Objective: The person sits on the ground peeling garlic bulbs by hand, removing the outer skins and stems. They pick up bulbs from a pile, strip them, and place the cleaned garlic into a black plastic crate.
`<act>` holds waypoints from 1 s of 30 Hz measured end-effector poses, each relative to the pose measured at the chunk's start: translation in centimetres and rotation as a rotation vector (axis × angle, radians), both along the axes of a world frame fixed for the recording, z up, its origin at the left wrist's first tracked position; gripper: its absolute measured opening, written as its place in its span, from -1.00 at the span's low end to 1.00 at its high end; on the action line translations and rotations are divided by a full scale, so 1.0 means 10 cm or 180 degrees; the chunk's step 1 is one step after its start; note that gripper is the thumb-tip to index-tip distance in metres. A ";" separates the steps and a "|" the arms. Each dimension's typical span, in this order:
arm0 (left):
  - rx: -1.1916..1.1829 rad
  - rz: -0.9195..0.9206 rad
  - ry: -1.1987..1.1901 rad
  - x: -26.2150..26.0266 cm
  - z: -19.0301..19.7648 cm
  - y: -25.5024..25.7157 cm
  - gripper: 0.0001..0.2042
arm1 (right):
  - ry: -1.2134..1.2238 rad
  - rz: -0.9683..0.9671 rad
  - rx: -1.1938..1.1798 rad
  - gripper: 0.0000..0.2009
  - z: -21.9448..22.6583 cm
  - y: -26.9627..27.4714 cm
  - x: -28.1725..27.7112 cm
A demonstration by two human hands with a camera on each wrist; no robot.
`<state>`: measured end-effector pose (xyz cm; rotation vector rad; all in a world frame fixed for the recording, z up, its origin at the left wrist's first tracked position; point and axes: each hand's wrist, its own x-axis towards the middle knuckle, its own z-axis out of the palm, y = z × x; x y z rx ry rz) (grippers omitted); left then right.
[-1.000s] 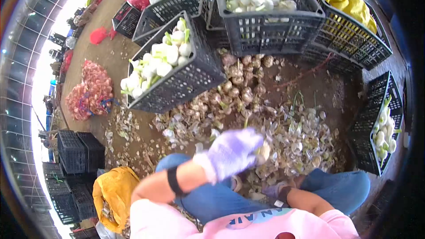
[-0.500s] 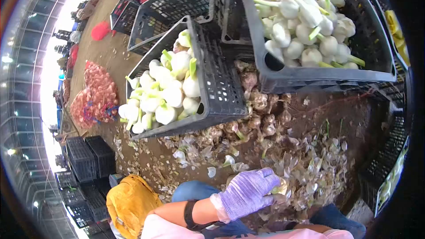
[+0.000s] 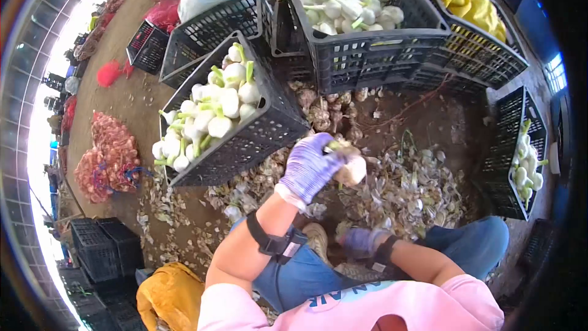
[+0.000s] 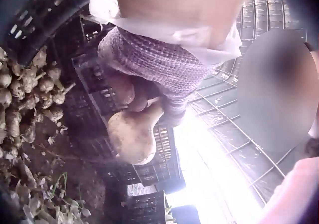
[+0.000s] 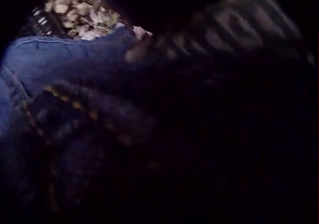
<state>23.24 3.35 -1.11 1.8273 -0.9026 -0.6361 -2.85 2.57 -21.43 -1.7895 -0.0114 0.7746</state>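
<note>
My left hand (image 3: 310, 168), in a purple glove, pinches a garlic bulb (image 3: 351, 170) by its stem end above the floor. In the left wrist view the gloved hand (image 4: 154, 67) has its fingers curled at the neck of that pale bulb (image 4: 132, 137). Low between the knees is my right hand (image 3: 362, 241), also gloved; its fingers are blurred and whatever they hold is hidden. The right wrist view is mostly dark, with a denim leg (image 5: 65, 59). A black crate (image 3: 245, 147) of peeled white garlic (image 3: 208, 107) stands beyond the left hand.
Another crate (image 3: 380, 55) of white garlic stands at the back, beside a crate with a yellow cloth (image 3: 471, 6). Unpeeled bulbs (image 3: 321, 113) and peeled skins (image 3: 410, 196) cover the floor. A small crate (image 3: 505, 159) stands right, a yellow sack (image 3: 171, 297) lower left.
The left hand has risen away from the body toward the crates, with a bulb in it. The head view has swung, and the right hand shows again between the knees.
</note>
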 end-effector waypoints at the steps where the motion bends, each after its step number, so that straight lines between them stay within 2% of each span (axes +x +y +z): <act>1: 0.0008 0.0168 0.0318 -0.04 0.12 0.11 -0.69 | -0.0681 -0.0724 -0.0273 -0.69 0.62 -0.22 0.20; 2: 0.0035 0.0325 0.0645 -0.11 0.25 0.23 -0.69 | 0.0106 -0.2225 0.0648 -0.75 0.98 -0.20 0.27; 3: -0.0027 0.0321 0.0622 -0.21 0.37 0.31 -0.69 | -0.0078 -0.3182 0.1408 -0.77 1.40 -0.24 0.35; 4: -0.0257 0.0440 0.0849 -0.31 0.49 0.39 -0.68 | -0.0039 -0.3552 0.1838 -0.74 1.88 -0.32 0.39; 5: -0.0497 0.0528 0.1057 -0.39 0.61 0.45 -0.66 | -0.1172 -0.3496 0.1915 -0.71 1.93 -0.36 0.37; 8: -0.0518 0.0532 0.0713 -0.60 0.58 0.57 -0.78 | -0.1747 -0.3873 0.1584 -0.54 2.58 -0.17 0.26; 10: -0.0721 0.0425 0.0701 -0.89 0.72 0.64 -0.77 | -0.2222 -0.3502 0.1343 -0.48 2.65 0.00 0.18; 11: -0.0856 0.0224 0.0651 -0.97 0.73 0.68 -0.76 | -0.1832 -0.3610 0.1486 -0.52 2.56 0.02 0.11; 12: -0.0985 0.0033 0.0598 -1.05 0.74 0.74 -0.73 | -0.1885 -0.3632 0.1442 -0.52 2.61 0.07 0.04; 13: -0.1301 -0.0269 0.1212 -1.15 0.76 0.82 -0.68 | -0.1829 -0.3855 0.1887 -0.53 2.66 0.12 -0.01; 14: -0.1526 -0.0598 0.0938 -1.23 0.80 0.92 -0.61 | -0.1765 -0.4054 0.2338 -0.53 2.72 0.16 -0.05; 15: -0.1477 -0.0703 0.0291 -1.32 0.91 1.02 -0.55 | -0.1800 -0.4157 0.2816 -0.50 2.82 0.23 -0.08; 16: -0.1418 -0.0799 -0.0357 -1.40 0.97 1.12 -0.48 | -0.1847 -0.4160 0.2786 -0.50 2.86 0.28 -0.11; 17: -0.1491 -0.1075 0.0973 -1.43 0.86 1.17 -0.36 | -0.1740 -0.3944 0.3080 -0.50 2.90 0.33 -0.13; 18: -0.1540 -0.1107 0.0963 -1.45 0.87 1.22 -0.36 | -0.1629 -0.3712 0.3354 -0.49 2.94 0.36 -0.15; 19: -0.1708 -0.0892 0.0097 -1.46 0.88 1.26 -0.31 | -0.1797 -0.3665 0.3297 -0.57 2.91 0.41 -0.17; 20: -0.1853 -0.0646 -0.0759 -1.47 0.88 1.31 -0.27 | -0.1831 -0.3654 0.3247 -0.57 2.96 0.46 -0.19; 22: -0.2037 -0.0483 -0.0486 -1.51 0.89 1.41 -0.21 | -0.1928 -0.4062 0.1571 -0.65 3.14 0.61 -0.23; 24: -0.1803 -0.0148 -0.1592 -1.54 0.98 1.55 -0.15 | -0.2073 -0.4219 0.1436 -0.69 3.20 0.73 -0.20; 25: -0.1879 -0.0026 -0.1832 -1.57 1.04 1.59 -0.13 | -0.2148 -0.4142 0.1491 -0.69 3.20 0.75 -0.19; 30: -0.2059 -0.0083 -0.2288 -1.54 1.08 1.70 -0.17 | -0.2354 -0.3886 0.1680 -0.72 3.36 0.86 -0.09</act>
